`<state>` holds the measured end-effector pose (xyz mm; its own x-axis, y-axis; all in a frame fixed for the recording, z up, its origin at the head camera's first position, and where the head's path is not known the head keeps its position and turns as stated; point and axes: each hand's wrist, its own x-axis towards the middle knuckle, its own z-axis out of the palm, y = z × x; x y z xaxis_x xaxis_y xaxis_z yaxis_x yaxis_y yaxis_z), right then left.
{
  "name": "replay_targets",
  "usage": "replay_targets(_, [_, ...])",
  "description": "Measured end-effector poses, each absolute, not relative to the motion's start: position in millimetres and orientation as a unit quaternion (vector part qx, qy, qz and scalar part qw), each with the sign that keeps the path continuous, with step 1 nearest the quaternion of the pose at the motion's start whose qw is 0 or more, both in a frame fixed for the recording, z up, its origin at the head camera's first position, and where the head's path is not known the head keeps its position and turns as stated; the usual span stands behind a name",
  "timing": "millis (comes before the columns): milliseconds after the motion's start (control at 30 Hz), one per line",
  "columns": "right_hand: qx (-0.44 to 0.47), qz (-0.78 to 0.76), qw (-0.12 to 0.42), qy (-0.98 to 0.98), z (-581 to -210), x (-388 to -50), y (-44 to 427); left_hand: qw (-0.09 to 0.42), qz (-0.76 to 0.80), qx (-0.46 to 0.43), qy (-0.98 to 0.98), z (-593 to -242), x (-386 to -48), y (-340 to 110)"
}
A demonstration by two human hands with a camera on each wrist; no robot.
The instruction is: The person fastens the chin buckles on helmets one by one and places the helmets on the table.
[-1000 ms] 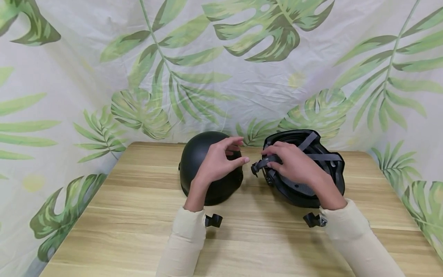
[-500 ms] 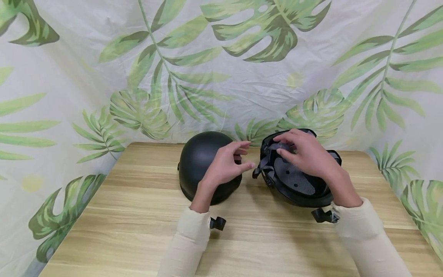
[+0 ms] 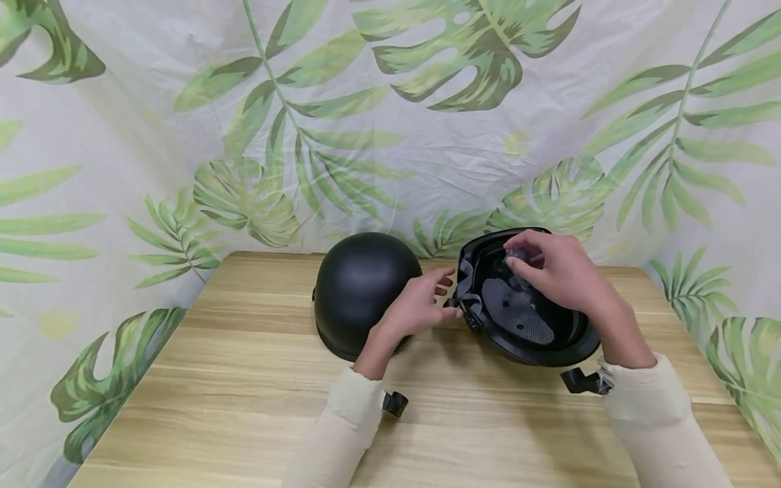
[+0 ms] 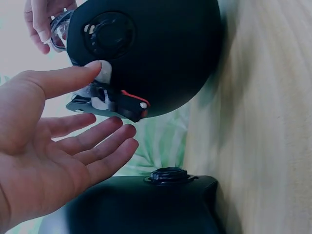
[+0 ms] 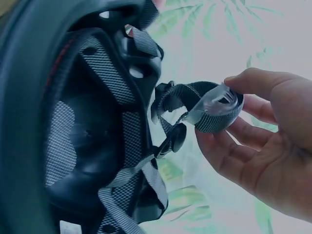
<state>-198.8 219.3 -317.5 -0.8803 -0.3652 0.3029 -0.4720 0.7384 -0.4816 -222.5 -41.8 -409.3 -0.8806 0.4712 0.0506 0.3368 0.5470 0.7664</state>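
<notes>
Left hand [image 3: 417, 305], grip apart, now sits nearer a buckle [image 4: 128, 104] on the upturned helmet [image 3: 526, 351]; right hand [image 3: 564, 274] pinches its clear chin cup [image 5: 209, 104], so both seemingly attend the straps [image 5: 117, 211]

Cannot see the near edge of the worktop [image 3: 244, 407], cut off in the head view, nor all of the domed helmet [image 3: 360, 288], partly behind the left hand [image 3: 417, 306], nor of the upturned helmet [image 3: 527, 353], partly behind the right hand [image 3: 563, 270]. Cannot read the white label [image 5: 70, 227], cropped.
</notes>
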Motion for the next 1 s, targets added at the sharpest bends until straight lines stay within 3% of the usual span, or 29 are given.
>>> replay_targets(200, [0.209, 0.285, 0.089, -0.931, -326.6, -198.3, 224.7, 0.077, 0.407, 0.241, 0.878, -413.4, -223.0, -37.7])
replay_targets(733, [0.164, 0.357, 0.080, -0.916, -342.4, -202.8, 226.3, -0.012, 0.455, 0.229, 0.860, -395.8, -218.2, -49.9])
replay_targets(1000, [0.146, 0.337, 0.068, -0.928, -343.2, -199.6, 226.6, -0.031, 0.465, 0.227, 0.855, -391.0, -216.6, -51.6])
